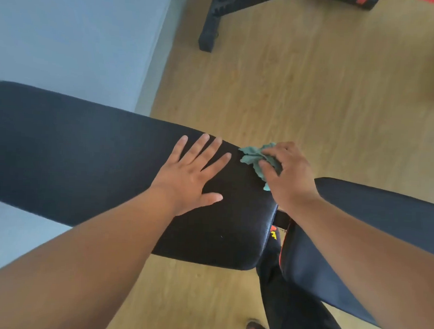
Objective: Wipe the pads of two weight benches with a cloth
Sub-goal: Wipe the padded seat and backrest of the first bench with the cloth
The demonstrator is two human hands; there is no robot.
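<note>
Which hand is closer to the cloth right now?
Right. The right hand grips the cloth at the far edge of the bench pad. The left hand lies flat on the pad beside it, fingertips just short of the cloth.

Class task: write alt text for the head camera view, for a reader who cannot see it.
A person's right hand presses a crumpled teal cloth onto the long black padded bench pad while the left hand rests flat on it; a second black bench frame stands on the wooden floor beyond.
</note>
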